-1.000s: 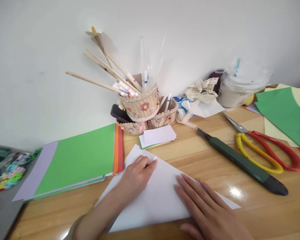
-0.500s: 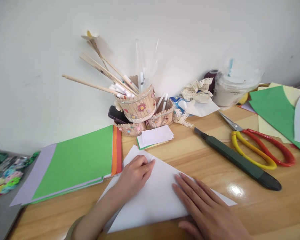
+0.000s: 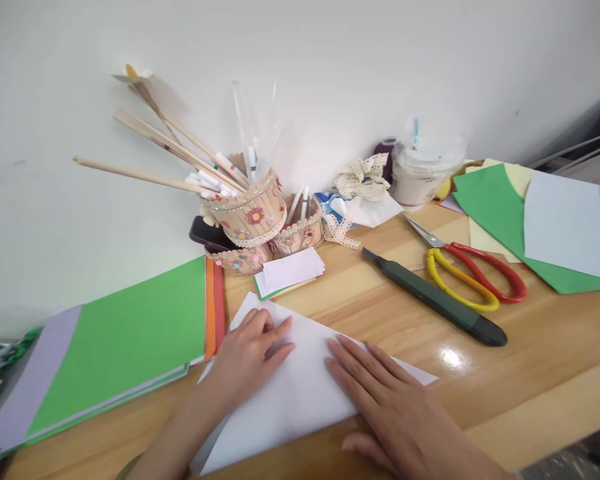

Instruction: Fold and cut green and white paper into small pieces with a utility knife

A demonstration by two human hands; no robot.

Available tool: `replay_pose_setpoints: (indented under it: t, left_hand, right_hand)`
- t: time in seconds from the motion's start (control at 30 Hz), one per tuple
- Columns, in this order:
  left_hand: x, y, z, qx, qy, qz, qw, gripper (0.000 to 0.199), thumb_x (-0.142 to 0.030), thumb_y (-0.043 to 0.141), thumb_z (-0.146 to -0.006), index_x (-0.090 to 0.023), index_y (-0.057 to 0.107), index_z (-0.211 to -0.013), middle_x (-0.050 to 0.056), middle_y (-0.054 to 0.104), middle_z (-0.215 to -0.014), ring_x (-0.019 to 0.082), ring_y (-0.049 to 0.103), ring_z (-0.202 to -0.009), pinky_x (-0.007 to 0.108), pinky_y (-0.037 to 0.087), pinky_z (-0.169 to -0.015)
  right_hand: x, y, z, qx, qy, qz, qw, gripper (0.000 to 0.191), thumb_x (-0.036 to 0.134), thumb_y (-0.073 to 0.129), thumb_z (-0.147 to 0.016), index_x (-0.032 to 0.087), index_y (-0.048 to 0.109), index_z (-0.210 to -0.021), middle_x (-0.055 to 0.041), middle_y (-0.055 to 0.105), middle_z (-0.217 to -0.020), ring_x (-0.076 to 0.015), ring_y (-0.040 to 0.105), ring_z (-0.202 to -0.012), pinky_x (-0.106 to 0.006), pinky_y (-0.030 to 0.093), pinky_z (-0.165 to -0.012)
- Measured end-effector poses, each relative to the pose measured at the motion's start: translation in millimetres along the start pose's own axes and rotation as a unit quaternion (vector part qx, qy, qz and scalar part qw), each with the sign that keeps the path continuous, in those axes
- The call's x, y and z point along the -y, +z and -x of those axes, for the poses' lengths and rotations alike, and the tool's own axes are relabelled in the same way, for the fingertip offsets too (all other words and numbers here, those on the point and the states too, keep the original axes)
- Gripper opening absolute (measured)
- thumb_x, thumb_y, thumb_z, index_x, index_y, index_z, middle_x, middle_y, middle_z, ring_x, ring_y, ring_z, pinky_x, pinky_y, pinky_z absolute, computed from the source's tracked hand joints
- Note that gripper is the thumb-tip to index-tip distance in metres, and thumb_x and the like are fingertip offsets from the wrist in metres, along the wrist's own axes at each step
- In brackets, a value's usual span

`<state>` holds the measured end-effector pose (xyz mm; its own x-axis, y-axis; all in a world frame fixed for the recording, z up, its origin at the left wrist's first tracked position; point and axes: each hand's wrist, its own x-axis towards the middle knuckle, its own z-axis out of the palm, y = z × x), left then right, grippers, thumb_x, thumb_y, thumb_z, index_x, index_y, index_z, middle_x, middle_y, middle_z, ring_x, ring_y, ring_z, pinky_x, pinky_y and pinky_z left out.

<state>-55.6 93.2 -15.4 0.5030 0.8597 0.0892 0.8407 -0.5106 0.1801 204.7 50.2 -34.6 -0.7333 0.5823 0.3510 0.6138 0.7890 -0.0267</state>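
Observation:
A folded white sheet of paper [image 3: 300,380] lies on the wooden table at the bottom centre, with a long slanting upper edge and a pointed right corner. My left hand [image 3: 250,350] rests on its upper left part, index finger and thumb stretched out and apart, the other fingers bent; nothing is held in it. Across the right part of the sheet lies my right hand [image 3: 390,400], flat, with its fingers spread and its thumb near the lower edge. Parts of the paper under both hands are hidden.
Coloured sheets [image 3: 130,347] are stacked left. Behind stand decorated holders [image 3: 253,210] with sticks and pens, small paper slips [image 3: 293,270], lace [image 3: 363,177] and a plastic cup [image 3: 420,173]. A green-handled tool [image 3: 435,300], scissors [image 3: 473,273] and cut papers [image 3: 570,227] are right.
The view has shifted right, so most things appear further left. My left thumb has come away from the index finger and now shows apart from it. My right hand remains flat on the paper.

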Motion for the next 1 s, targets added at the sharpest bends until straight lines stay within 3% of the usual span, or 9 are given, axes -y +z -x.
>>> replay_pose_setpoints:
  t: [0.17, 0.33, 0.5, 0.67, 0.77, 0.83, 1.0]
  left_hand:
    - [-5, -6.1, 0, 0.065, -0.019, -0.058, 0.996, 0.051, -0.039, 0.068, -0.084, -0.019, 0.058, -0.129, 0.005, 0.057, -0.091, 0.023, 0.057, -0.088, 0.035, 0.052, -0.072]
    - [-8, -11.2, -1, 0.110, -0.044, -0.076, 0.990, 0.063, -0.045, 0.073, -0.078, -0.021, 0.054, -0.133, 0.006, 0.058, -0.096, 0.024, 0.057, -0.094, 0.036, 0.053, -0.077]
    - [-7, -11.9, -2, 0.134, -0.053, -0.078, 0.986, 0.065, -0.045, 0.073, -0.078, -0.022, 0.052, -0.135, 0.006, 0.058, -0.098, 0.025, 0.057, -0.095, 0.036, 0.053, -0.075]
    - [-5, -11.7, -1, 0.119, -0.040, -0.078, 0.989, 0.067, -0.042, 0.076, -0.075, -0.022, 0.053, -0.135, 0.005, 0.057, -0.096, 0.024, 0.058, -0.093, 0.034, 0.053, -0.074]
    - [-5, -11.9, 0, 0.116, -0.033, -0.080, 0.989, 0.070, -0.043, 0.078, -0.073, -0.022, 0.053, -0.135, 0.005, 0.058, -0.095, 0.023, 0.058, -0.092, 0.032, 0.052, -0.072]
    - [-5, -11.9, 0, 0.118, -0.031, -0.087, 0.989, 0.071, -0.045, 0.078, -0.073, -0.022, 0.053, -0.134, 0.005, 0.058, -0.096, 0.023, 0.058, -0.092, 0.031, 0.052, -0.071]
    - [-5, -11.5, 1, 0.112, -0.018, -0.101, 0.988, 0.072, -0.047, 0.078, -0.072, -0.022, 0.052, -0.135, 0.005, 0.058, -0.098, 0.024, 0.057, -0.094, 0.032, 0.051, -0.073]
  right_hand:
    - [0, -1, 9, 0.016, -0.003, -0.009, 1.000, 0.083, 0.069, 0.049, -0.081, 0.006, 0.047, -0.135, -0.0167, 0.046, -0.142, -0.0252, 0.044, -0.130, -0.038, 0.042, -0.098]
    - [2, -6, 29, 0.014, 0.025, 0.001, 1.000, 0.105, 0.071, 0.054, -0.075, 0.001, 0.025, -0.147, -0.0204, 0.043, -0.143, -0.0272, 0.040, -0.132, -0.036, 0.043, -0.098]
    - [3, -26, 60, 0.005, 0.060, 0.024, 0.998, 0.087, 0.053, 0.046, -0.085, 0.005, 0.016, -0.151, -0.0143, 0.049, -0.141, -0.0265, 0.048, -0.126, -0.036, 0.049, -0.089]
    - [3, -31, 86, -0.038, 0.071, 0.089, 0.993, 0.091, 0.066, 0.018, -0.087, -0.003, 0.023, -0.147, -0.0184, 0.051, -0.138, -0.0295, 0.046, -0.126, -0.042, 0.047, -0.089]
    - [0, -30, 97, -0.031, 0.066, 0.114, 0.991, 0.092, 0.067, 0.014, -0.088, -0.003, 0.024, -0.146, -0.0189, 0.052, -0.137, -0.0291, 0.045, -0.128, -0.043, 0.046, -0.090]
    - [-6, -31, 109, -0.010, 0.091, 0.108, 0.990, 0.089, 0.066, 0.017, -0.089, 0.000, 0.022, -0.148, -0.0183, 0.050, -0.139, -0.0287, 0.047, -0.127, -0.042, 0.046, -0.091]
    - [-23, -39, 128, -0.009, 0.252, 0.115, 0.961, 0.075, 0.056, 0.034, -0.091, 0.016, 0.016, -0.152, -0.0159, 0.046, -0.143, -0.0330, 0.054, -0.119, -0.051, 0.042, -0.096]
